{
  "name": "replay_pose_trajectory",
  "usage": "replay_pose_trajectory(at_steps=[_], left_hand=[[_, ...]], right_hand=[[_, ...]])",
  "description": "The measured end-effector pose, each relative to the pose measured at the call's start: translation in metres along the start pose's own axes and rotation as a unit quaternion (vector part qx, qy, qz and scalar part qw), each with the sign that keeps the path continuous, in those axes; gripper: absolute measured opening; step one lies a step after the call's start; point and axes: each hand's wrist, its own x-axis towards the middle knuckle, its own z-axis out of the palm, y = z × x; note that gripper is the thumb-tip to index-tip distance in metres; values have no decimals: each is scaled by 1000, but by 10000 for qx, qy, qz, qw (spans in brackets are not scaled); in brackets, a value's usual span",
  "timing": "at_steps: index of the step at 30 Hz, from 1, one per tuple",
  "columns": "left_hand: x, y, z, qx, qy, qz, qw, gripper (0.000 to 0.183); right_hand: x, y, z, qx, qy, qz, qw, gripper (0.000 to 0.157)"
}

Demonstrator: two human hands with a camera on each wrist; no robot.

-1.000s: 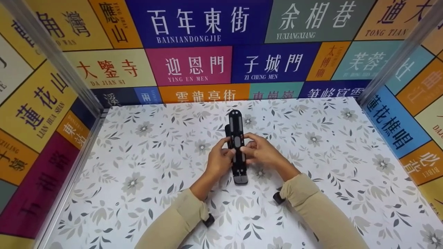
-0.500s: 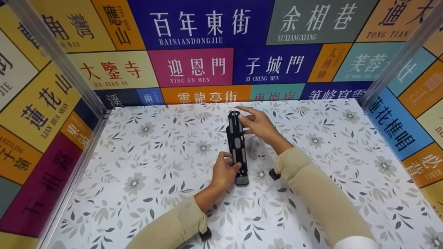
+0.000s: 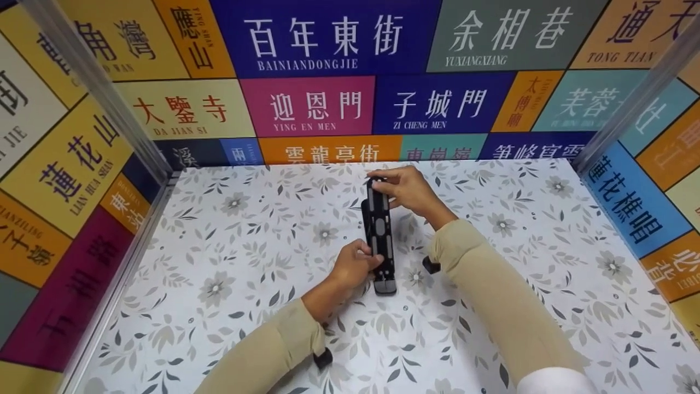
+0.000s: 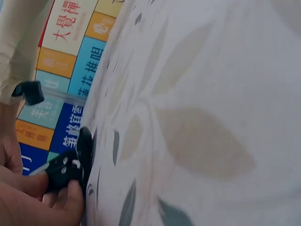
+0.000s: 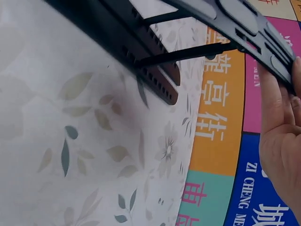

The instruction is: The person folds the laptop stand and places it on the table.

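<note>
A black folding laptop stand (image 3: 380,225) with grey pads lies lengthwise in the middle of the table. Its far end is lifted: in the right wrist view the padded upper arms (image 5: 225,29) rise off the slotted base (image 5: 157,80), with thin struts between. My right hand (image 3: 411,190) pinches that raised far end, thumb on top and fingers beyond it. Closer to me, my left hand (image 3: 351,266) holds the near part by the hinged end, thumb on the upper face. The left wrist view shows fingers and thumb (image 4: 37,183) around the stand's end, partly hiding it.
The table (image 3: 262,328) has a white cloth with grey leaves and flowers. Panels printed with coloured name signs (image 3: 317,106) stand behind it and along both sides. Clear posts (image 3: 117,109) rise at the back corners. A black band piece (image 3: 322,358) hangs at the left cuff.
My right hand has gone from the stand's middle to its far end and now pinches it. My left hand has slid down toward the near end. The stand's upper part has lifted off its base.
</note>
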Motion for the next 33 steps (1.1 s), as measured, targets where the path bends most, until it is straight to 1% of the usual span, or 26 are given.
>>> replay_pose_trajectory(at_steps=[3, 5, 7, 10, 14, 16, 18, 21, 23, 26, 28, 30, 33], left_hand=[[2, 1, -2, -259, -250, -143, 9992, 26], [2, 1, -3, -412, -363, -156, 9984, 27], [2, 2, -5, -416, -438, -134, 9981, 28], [1, 5, -9, -205, -464, -111, 9987, 29], [0, 10, -19, 299, -516, -70, 9982, 28], [1, 12, -25, 474, -620, -58, 9969, 28], [3, 13, -32, 574, -754, -46, 9955, 27], [7, 14, -40, 733, -946, 2, 9928, 27], [9, 15, -45, 849, -1011, 42, 9912, 26], [14, 19, -53, 995, -1023, 40, 9898, 23], [17, 22, -58, 904, -1037, -37, 9905, 21], [20, 23, -63, 987, -1062, -51, 9894, 20], [26, 24, -70, 1137, -1177, -40, 9865, 18]], right_hand=[[-3, 2, -2, -180, 85, -131, 9997, 34], [-4, 3, -3, -356, 171, -231, 9990, 33], [-5, 3, -3, -511, 294, -303, 9978, 30], [-7, 2, -1, -619, 459, -407, 9962, 29], [-13, 2, 2, -645, 785, -472, 9937, 28], [-17, 2, 4, -704, 1016, -491, 9911, 27], [-22, 1, 6, -874, 1264, -540, 9866, 27], [-30, 1, 10, -1368, 1648, -672, 9745, 27], [-35, 2, 12, -1657, 1888, -767, 9649, 27], [-43, 3, 16, -1851, 2227, -921, 9527, 26], [-48, 4, 18, -1924, 2465, -1046, 9441, 25], [-53, 5, 20, -2082, 2717, -1184, 9321, 25], [-59, 6, 25, -2395, 3077, -1338, 9111, 23]])
